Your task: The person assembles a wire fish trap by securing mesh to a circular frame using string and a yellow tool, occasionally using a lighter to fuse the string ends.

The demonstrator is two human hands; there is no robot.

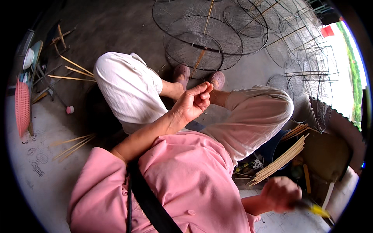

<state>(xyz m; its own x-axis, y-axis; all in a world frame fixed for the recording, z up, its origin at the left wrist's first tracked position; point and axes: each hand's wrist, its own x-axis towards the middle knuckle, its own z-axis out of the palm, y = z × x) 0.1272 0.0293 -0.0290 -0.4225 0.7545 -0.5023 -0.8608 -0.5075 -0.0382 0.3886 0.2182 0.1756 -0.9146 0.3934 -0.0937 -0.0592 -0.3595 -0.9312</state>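
Note:
Out in front of my lap, between my knees, my left hand (195,101) is closed in a pinch with the fingers curled. Whatever it holds, if anything, is too small to make out. Low on the right, my right hand (281,194) is a fist blurred by motion, closed round a black-and-yellow tool (319,211) whose exact kind is smeared. Just beyond that fist lies a bundle of thin bamboo sticks (280,161). Round wire-hoop net traps (202,39) rest on the floor ahead of my feet, braced with slim sticks.
A dark blue bucket (276,145) stands beside my right knee, with more sticks at its rim. Loose sticks (75,146) lie at my left, others (79,72) past my left knee. A pink plastic basket (22,108) is at the far left. Pink clogs (181,75) are on my feet.

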